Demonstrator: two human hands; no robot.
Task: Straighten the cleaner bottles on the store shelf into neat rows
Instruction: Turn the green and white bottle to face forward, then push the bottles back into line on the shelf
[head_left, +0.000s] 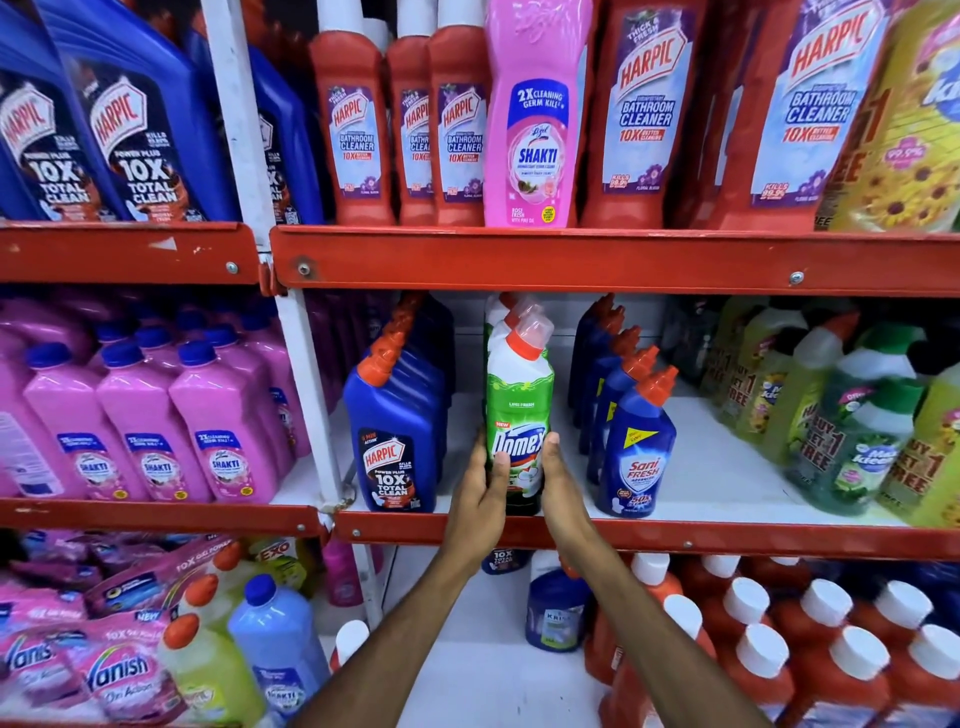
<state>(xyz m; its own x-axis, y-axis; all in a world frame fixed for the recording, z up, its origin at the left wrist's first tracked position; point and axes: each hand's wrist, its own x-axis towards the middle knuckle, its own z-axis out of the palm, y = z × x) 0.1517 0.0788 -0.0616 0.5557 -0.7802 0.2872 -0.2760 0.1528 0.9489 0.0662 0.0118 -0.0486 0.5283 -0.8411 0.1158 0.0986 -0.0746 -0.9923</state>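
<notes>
A green and white Domex bottle (519, 400) with a red collar stands upright at the front of the middle shelf (727, 540). My left hand (480, 493) grips its lower left side and my right hand (561, 488) grips its lower right side. More Domex bottles line up behind it. To its left stands a row of blue Harpic bottles (395, 441). On its right a row of blue Sani Fresh bottles (636, 452) runs back into the shelf.
Yellow-green Max Kleen bottles (852, 441) crowd the shelf's right end, with bare white shelf between them and Sani Fresh. Red Harpic bottles and a pink Shakti bottle (537, 119) stand above. Pink Shakti bottles (145, 431) fill the left bay. Red bottles (779, 649) sit below.
</notes>
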